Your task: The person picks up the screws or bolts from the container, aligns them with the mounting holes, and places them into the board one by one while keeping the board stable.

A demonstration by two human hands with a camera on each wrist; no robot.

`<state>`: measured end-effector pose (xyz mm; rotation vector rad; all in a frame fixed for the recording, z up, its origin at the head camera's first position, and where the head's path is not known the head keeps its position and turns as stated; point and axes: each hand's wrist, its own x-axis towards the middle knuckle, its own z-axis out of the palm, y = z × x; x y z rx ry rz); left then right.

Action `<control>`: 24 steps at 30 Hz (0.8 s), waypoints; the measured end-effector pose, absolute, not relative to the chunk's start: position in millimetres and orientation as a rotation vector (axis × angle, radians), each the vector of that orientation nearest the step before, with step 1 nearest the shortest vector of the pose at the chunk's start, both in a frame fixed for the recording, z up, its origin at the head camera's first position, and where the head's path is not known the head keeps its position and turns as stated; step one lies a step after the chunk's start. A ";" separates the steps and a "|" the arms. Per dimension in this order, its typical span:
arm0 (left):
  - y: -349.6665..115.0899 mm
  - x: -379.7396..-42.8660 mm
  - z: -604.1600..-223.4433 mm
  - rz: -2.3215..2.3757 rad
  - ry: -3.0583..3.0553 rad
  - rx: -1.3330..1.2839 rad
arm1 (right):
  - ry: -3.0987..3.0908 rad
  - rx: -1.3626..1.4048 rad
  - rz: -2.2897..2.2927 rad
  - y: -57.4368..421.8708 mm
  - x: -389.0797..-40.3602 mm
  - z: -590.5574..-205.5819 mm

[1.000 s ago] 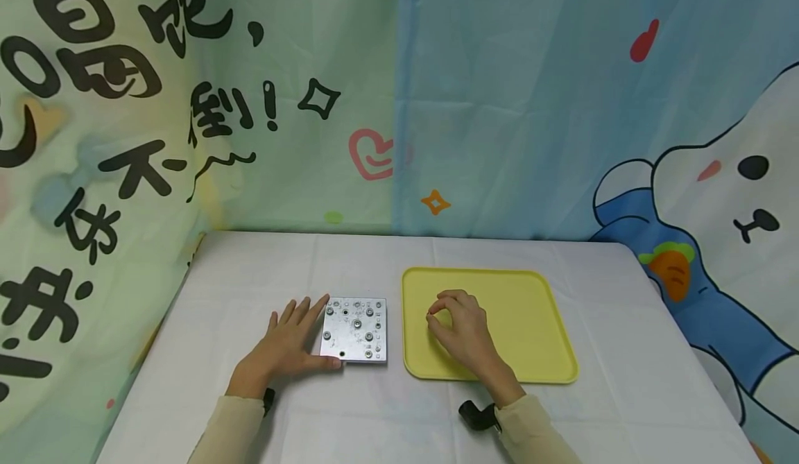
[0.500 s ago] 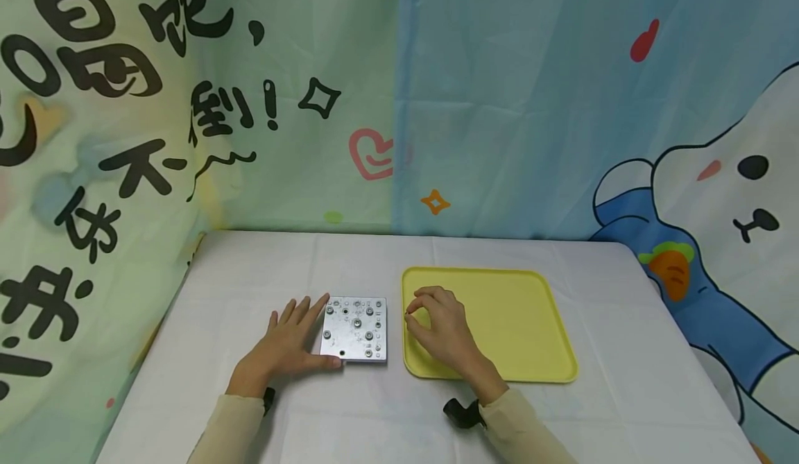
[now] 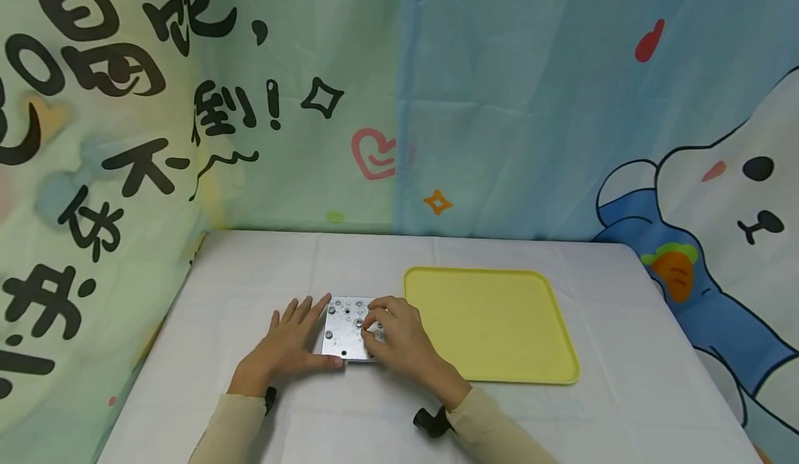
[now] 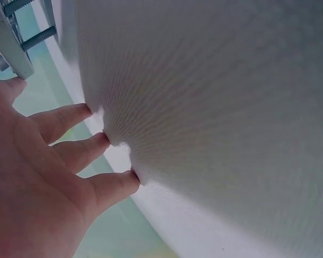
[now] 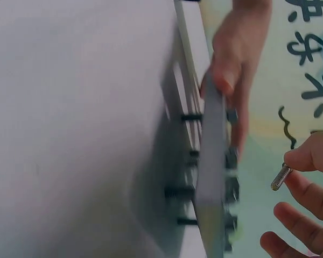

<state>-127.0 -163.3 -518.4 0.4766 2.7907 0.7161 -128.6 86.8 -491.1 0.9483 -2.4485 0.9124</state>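
A square silver metal plate (image 3: 342, 342), set with several screws, lies on the white-covered table. In the right wrist view it appears edge-on, with screw heads (image 5: 232, 189) on one side and shanks sticking out of the other. At its left edge is my left hand (image 3: 284, 346), fingers spread, thumb and index finger touching the plate; the left wrist view has the other fingertips pressing the cloth. Above the plate's right half, my right hand (image 3: 402, 339) pinches a small threaded screw (image 5: 280, 178) between thumb and index finger, clear of the plate. The right hand hides the plate's right part.
A yellow tray (image 3: 493, 325) lies to the right of the plate, partly behind my right hand. Printed cloth (image 3: 499, 103) hangs along the table's back and left edges. A black wrist device (image 3: 432, 422) sits at my right sleeve.
My right hand has moved left from above the yellow tray to above the metal plate, pinching the screw. The left hand stays at the plate's left edge.
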 end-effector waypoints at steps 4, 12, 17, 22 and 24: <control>-164.2 -126.1 -517.8 0.728 2.791 0.484 | -2.401 1.003 0.886 73.5 -127.0 -499.1; -165.5 -126.8 -517.4 0.719 2.832 0.561 | -2.407 1.070 0.887 53.4 -119.6 -506.8; -165.5 -127.1 -516.9 0.687 2.846 0.585 | -2.411 1.062 0.859 48.6 -117.1 -511.1; -165.9 -126.8 -516.2 0.684 2.846 0.586 | -2.394 1.078 0.840 46.8 -117.3 -514.3; -166.3 -126.6 -515.9 0.681 2.845 0.584 | -2.384 1.083 0.836 46.1 -117.4 -514.9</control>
